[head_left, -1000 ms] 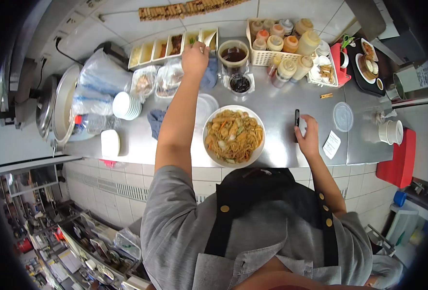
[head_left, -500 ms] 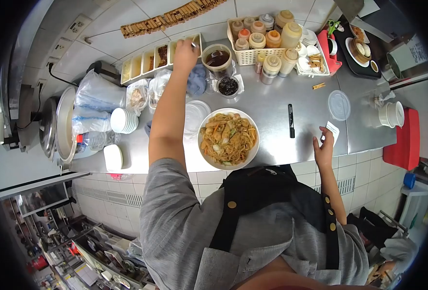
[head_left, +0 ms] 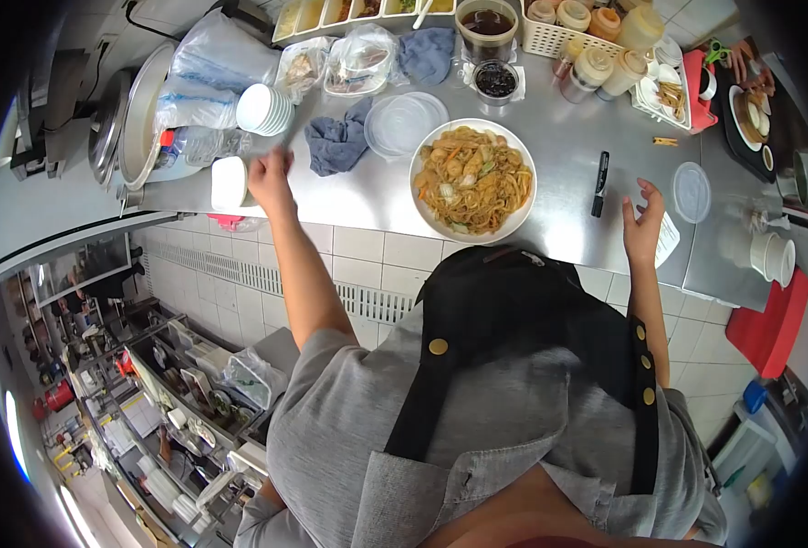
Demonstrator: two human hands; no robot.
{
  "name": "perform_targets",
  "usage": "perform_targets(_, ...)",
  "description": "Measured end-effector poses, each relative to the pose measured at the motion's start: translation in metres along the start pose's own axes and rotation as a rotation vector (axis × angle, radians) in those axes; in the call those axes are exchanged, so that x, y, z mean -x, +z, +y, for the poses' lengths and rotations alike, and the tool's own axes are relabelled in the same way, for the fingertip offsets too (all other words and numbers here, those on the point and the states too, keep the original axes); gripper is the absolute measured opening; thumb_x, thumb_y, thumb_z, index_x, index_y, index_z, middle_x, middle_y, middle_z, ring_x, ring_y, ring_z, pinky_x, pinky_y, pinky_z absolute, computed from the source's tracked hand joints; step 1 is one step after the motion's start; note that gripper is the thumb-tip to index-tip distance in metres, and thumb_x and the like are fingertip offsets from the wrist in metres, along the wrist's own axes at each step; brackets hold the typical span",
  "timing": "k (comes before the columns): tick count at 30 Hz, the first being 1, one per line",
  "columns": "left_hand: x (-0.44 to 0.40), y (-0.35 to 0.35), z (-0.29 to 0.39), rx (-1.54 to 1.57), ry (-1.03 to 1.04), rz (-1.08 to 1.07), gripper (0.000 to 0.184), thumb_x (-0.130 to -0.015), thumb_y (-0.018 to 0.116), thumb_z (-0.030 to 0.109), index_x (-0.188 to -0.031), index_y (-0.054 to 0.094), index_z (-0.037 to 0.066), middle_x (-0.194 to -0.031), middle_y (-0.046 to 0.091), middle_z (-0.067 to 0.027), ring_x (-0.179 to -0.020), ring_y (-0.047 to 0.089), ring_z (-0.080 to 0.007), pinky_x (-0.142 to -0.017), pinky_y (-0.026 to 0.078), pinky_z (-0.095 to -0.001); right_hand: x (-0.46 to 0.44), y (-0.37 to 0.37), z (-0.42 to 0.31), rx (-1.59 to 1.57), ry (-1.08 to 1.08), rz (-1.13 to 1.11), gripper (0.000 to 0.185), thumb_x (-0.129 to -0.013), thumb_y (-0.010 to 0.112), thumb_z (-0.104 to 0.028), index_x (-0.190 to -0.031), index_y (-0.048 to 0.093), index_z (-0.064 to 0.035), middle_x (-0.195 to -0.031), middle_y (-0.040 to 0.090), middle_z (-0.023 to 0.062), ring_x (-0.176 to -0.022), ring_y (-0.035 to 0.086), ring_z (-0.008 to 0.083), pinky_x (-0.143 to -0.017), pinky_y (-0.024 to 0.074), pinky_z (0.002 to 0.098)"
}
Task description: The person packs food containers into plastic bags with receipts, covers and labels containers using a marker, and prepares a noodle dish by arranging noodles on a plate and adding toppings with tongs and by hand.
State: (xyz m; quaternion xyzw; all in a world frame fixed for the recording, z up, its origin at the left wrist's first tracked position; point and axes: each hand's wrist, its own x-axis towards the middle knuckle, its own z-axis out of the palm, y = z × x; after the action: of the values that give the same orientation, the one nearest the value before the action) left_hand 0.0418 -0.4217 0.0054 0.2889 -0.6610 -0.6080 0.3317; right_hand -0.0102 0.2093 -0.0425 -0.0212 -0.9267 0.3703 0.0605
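My left hand (head_left: 272, 181) is at the front left of the steel counter, right beside a small white dish (head_left: 230, 183). Its fingers are curled, and a blurred grey streak rises from them; what it is I cannot make out. My right hand (head_left: 643, 226) hovers near the front edge, fingers apart, with a printed paper slip (head_left: 667, 239) partly behind it. Between the hands stands a white bowl (head_left: 415, 196) full of fried noodles (head_left: 472, 178). A black marker (head_left: 599, 184) lies left of my right hand.
Near my left hand are stacked white cups (head_left: 264, 110), a blue cloth (head_left: 337, 142) and a clear lid (head_left: 406, 126). Behind stand ingredient trays (head_left: 349, 14), a dark sauce tub (head_left: 486, 27) and a basket (head_left: 545, 41) of bottles. Another lid (head_left: 692, 192) lies right.
My left hand has come away from the ingredient trays, down and left to the white dish. My right hand's fingers have spread beside the slip. The camera view has tilted downward.
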Motion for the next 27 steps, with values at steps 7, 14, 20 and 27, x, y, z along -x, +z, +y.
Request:
perform_targets(7,0.032,-0.028,-0.060,-0.421,-0.516,-0.241,0.028,-0.091,0.067,0.016,-0.112,0.058,0.000,-0.084,0.065,-0.0098,-0.065,0.058,-0.0132,-0.052,0.046,-0.0230,-0.021,0.013,-0.015,-0.009,-0.130,-0.043,0.042,-0.090,0.068,-0.010,-0.130,0.055,-0.0085,-0.131,0.055,0.0109,-0.119,0.053,0.0279,-0.093,0.0510,0.0403)
perform_targets(14,0.037,0.028,-0.008,-0.612,-0.102,-0.460,0.045,-0.107,0.044,0.042,-0.123,0.060,0.003,-0.070,0.057,-0.0018,-0.063,0.055,-0.0132,-0.061,0.046,-0.0319,-0.016,0.009,-0.028,-0.067,-0.165,-0.017,0.042,-0.089,0.069,-0.010,-0.129,0.055,-0.0086,-0.131,0.055,0.0103,-0.116,0.054,0.0282,-0.092,0.0514,0.0406)
perform_targets(20,0.082,0.108,0.045,-0.779,0.159,-0.918,0.040,-0.106,0.048,0.036,-0.136,0.054,0.010,-0.086,0.067,-0.0087,-0.080,0.066,-0.0190,-0.076,0.050,-0.0326,0.011,-0.008,-0.002,-0.070,-0.084,0.048,0.041,-0.087,0.070,-0.009,-0.126,0.057,-0.0083,-0.129,0.055,0.0126,-0.116,0.055,0.0313,-0.088,0.0520,0.0408)
perform_targets(27,0.110,0.155,0.090,-1.241,0.932,-1.034,0.034,-0.095,0.061,0.030,-0.128,0.066,0.025,-0.099,0.067,0.0009,-0.095,0.061,-0.0195,-0.083,0.043,-0.0414,0.036,-0.026,0.038,-0.066,0.079,0.084,0.042,-0.090,0.070,-0.012,-0.129,0.056,-0.0088,-0.130,0.057,0.0093,-0.116,0.056,0.0267,-0.090,0.0497,0.0387)
